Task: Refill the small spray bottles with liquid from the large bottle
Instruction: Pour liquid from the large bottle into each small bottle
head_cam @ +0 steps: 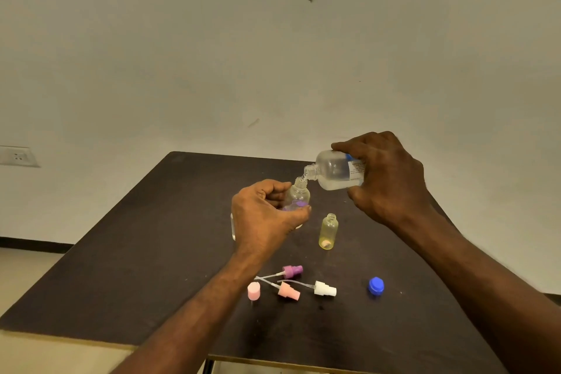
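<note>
My right hand (pixel 385 176) grips the large bottle (pixel 334 170) tipped on its side, its open neck touching the mouth of the small clear bottle (pixel 299 193) that my left hand (pixel 264 215) holds with curled fingers above the dark table (pixel 151 252). Just beside it a yellow bottle (pixel 328 231) stands upright and uncapped. Nearer me lie a purple sprayer (pixel 291 272), a pink sprayer (pixel 288 291), a white sprayer (pixel 324 288), a pink cap (pixel 254 291) and a blue cap (pixel 376 285).

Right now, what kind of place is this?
Likely a plain indoor room set up for the task, not a kitchen or lab: bare painted wall, wall socket, one dark table against it.
</note>
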